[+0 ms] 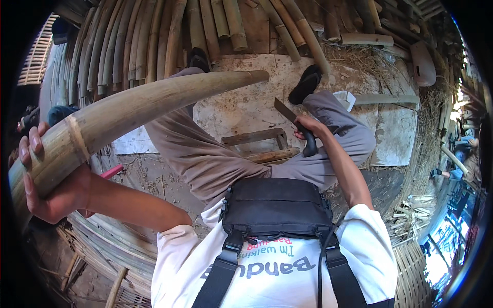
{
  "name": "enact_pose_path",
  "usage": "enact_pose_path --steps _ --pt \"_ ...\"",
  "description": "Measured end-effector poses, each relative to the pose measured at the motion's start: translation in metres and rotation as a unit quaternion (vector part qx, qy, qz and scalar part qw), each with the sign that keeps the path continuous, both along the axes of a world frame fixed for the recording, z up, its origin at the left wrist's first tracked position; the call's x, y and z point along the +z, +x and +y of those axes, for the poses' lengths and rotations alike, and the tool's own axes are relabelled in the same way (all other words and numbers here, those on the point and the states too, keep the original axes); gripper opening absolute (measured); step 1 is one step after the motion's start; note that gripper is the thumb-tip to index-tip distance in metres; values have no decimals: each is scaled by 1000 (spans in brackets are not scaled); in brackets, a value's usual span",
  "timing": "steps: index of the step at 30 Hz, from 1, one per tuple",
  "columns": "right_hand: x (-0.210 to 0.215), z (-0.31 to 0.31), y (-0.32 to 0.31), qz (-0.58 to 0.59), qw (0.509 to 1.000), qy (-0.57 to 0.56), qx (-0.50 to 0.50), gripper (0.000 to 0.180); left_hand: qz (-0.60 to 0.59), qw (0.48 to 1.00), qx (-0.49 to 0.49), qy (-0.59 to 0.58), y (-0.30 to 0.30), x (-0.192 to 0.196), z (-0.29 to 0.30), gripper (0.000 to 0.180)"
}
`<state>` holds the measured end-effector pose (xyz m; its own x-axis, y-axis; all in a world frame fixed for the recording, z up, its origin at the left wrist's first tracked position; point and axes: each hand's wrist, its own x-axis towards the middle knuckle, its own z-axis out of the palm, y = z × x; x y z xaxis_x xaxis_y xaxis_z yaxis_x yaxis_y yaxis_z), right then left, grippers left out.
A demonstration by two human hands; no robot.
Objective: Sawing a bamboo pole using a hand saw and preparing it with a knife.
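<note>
A thick, pale green bamboo pole (154, 102) runs from the left edge across my left leg, its far end near my feet. My left hand (59, 192) is wrapped round its near part, beside a raised joint ring. In my right hand (311, 126) is a machete (285, 110) with a dark, short blade and a curved black handle. The machete is over my right thigh, its blade pointing up and left, apart from the pole. The fingers of my right hand are closed round the handle.
Many bamboo poles (138, 46) lie side by side at the far left. A low wooden frame (254, 137) sits between my legs. A pink object (112, 172) is under my left forearm. Split bamboo strips (110, 241) lie lower left. Another person (457, 159) is at the right edge.
</note>
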<state>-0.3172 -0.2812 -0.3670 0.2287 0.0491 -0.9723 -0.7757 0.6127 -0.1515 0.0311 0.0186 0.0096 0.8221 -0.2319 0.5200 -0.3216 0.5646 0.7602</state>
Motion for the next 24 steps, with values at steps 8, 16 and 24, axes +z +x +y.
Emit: enact_pose_path --steps 8,16,24 --pt "95 -7 -27 -46 971 96 -212 25 9 999 -39 -28 -11 -2 -10 35" --pt "151 23 22 -226 949 -220 -9 43 4 999 -5 -40 -21 -3 -25 36" --pt "121 63 71 -340 765 -515 183 43 -82 980 -163 -84 -6 -23 14 47"
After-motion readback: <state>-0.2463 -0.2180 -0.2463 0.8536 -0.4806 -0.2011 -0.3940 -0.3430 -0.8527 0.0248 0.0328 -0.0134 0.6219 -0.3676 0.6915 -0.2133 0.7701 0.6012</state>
